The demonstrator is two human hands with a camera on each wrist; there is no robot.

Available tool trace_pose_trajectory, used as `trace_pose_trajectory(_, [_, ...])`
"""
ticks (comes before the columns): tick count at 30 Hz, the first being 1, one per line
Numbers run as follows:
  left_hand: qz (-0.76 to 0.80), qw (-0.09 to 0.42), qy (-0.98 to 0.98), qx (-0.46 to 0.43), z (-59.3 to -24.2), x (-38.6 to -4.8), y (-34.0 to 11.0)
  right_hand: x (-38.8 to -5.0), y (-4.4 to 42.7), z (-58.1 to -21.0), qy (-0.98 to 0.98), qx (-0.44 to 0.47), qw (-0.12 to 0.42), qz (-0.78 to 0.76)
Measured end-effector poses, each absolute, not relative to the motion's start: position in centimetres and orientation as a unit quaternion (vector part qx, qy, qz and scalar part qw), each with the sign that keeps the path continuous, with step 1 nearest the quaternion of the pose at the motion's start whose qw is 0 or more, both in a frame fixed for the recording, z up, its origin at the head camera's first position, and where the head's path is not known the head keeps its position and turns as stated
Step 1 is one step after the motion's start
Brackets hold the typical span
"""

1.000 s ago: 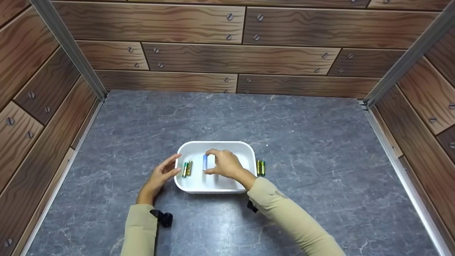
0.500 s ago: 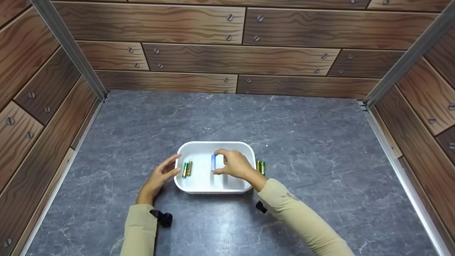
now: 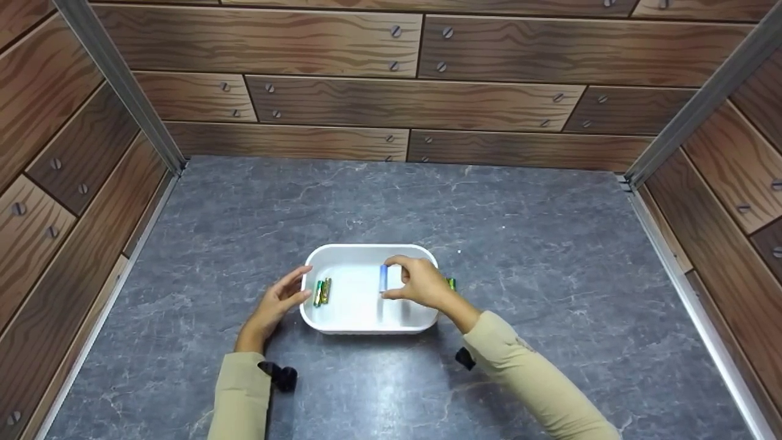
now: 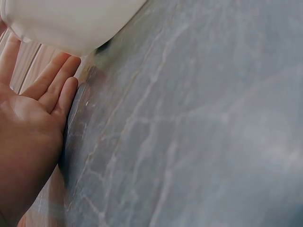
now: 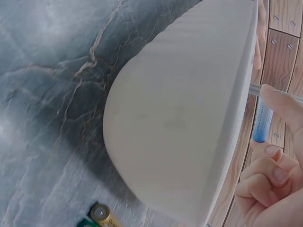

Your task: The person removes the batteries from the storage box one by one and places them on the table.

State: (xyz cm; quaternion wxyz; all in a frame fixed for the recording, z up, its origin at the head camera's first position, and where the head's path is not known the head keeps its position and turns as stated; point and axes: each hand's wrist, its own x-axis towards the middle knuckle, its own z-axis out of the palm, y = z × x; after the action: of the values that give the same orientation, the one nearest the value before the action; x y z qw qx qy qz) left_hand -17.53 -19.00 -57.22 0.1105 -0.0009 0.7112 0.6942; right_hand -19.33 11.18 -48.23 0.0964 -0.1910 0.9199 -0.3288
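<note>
Between thumb and index finger my right hand (image 3: 421, 283) pinches a blue battery (image 3: 383, 278) by its two ends, above the right half of a white tub (image 3: 354, 327). The right wrist view shows the same blue battery (image 5: 262, 122) beyond the tub's rim. At the tub's left end my left hand (image 3: 275, 305) rests against the rim, fingers and thumb spread. Its palm (image 4: 28, 132) and straight fingers show in the left wrist view beside the tub wall (image 4: 71, 23). Inside the tub, a green battery (image 3: 318, 293) and a gold battery (image 3: 327, 291) lie side by side near that end.
Right of the tub, partly behind my right hand, lies a green and gold battery (image 3: 451, 283); two battery ends, one gold (image 5: 101, 213), show in the right wrist view. Wood-patterned walls (image 3: 330, 98) enclose the grey marbled surface (image 3: 550, 256) at the back and sides.
My right hand has moved to the right across the tub, carrying the blue battery. It now covers part of the batteries outside. My left hand has stayed in place.
</note>
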Motion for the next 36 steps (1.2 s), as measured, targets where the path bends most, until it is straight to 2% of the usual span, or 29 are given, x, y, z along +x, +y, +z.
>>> trace_pose_trajectory(12, [0.697, 0.111, 0.708, 0.004, -57.1, -17.5, -19.0, -19.4, 13.6, -48.4, 0.912, -0.177, 0.077, -0.362])
trace_pose_trajectory(36, [0.703, 0.107, 0.703, 0.001, -57.3, -17.4, -19.0, -18.8, 19.3, -49.6, 0.908, -0.162, 0.090, -0.376])
